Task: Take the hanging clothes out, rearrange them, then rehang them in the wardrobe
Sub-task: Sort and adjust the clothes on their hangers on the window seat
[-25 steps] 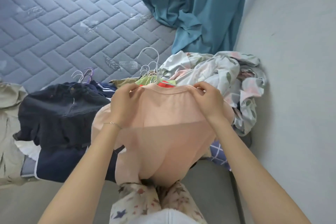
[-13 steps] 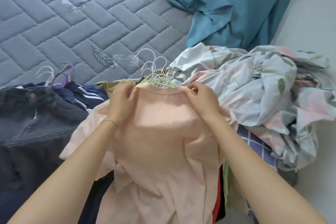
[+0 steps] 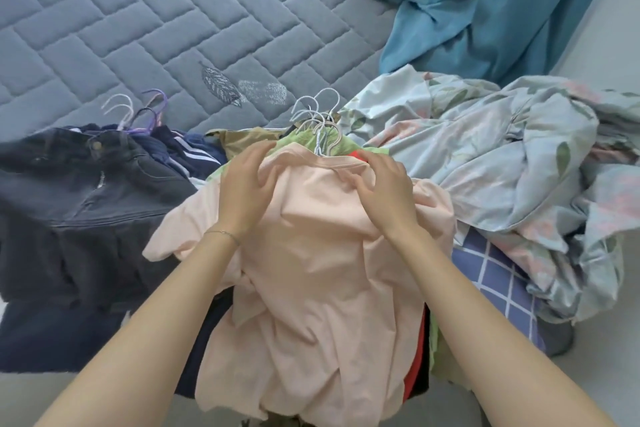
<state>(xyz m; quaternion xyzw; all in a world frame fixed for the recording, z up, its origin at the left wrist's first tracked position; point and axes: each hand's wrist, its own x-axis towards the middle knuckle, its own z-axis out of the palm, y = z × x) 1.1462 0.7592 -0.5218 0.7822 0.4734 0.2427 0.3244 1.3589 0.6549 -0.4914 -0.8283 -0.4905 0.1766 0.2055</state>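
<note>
A peach-pink T-shirt lies on top of a pile of clothes on the bed's edge, its collar toward the white hanger hooks. My left hand rests on the shirt's left shoulder with its fingers spread. My right hand presses on the collar's right side with slightly bent fingers. A green garment and a red one show beneath the shirt. The hanger inside the pink shirt is hidden apart from its hook.
A second pile topped by dark jeans lies at the left, with purple and white hangers. A crumpled floral sheet and checked blue cloth lie at the right. The quilted grey mattress and a teal curtain are behind.
The pink shirt went from held up to lying on the pile. Both hands let go of its shoulders and now rest on it with looser fingers.
</note>
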